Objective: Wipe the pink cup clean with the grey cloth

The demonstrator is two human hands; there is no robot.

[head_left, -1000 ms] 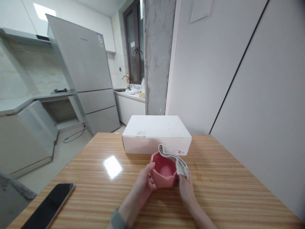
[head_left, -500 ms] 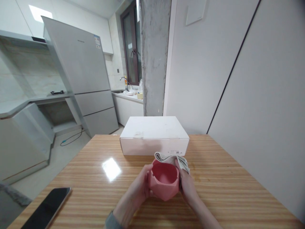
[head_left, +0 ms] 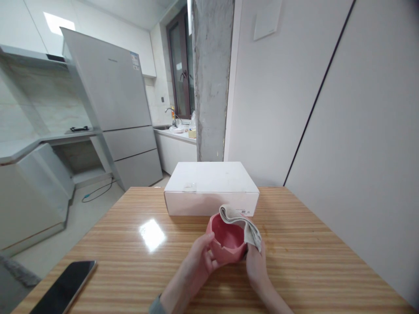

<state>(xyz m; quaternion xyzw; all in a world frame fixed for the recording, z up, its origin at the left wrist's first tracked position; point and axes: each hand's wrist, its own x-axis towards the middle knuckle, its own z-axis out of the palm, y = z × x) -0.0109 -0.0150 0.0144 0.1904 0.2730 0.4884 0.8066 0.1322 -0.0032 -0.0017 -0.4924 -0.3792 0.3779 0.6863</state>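
Note:
A pink faceted ashtray [head_left: 228, 254] with notches in its rim is held above the table, its opening tilted toward me. My left hand [head_left: 199, 261] grips its left side, thumb at the rim and fingers under the wall. A folded light grey cloth [head_left: 251, 232] drapes over the far and right part of the rim. On the right, my right hand [head_left: 256, 265] is closed on the cloth and presses it to the ashtray's outer wall. The cloth and the ashtray hide most of its fingers.
Behind the ashtray a white box [head_left: 211, 178] stands on the wood-grain table [head_left: 124, 257]. A black phone [head_left: 63, 288] lies at the table's left edge. Farther back are a grey fridge [head_left: 111, 96], a sink counter and a bare concrete pillar [head_left: 212, 87].
The ashtray has turned and tilted in my hands. My left hand has shifted lower along its side. The cloth now covers more of the right rim, and my right hand has moved down with it.

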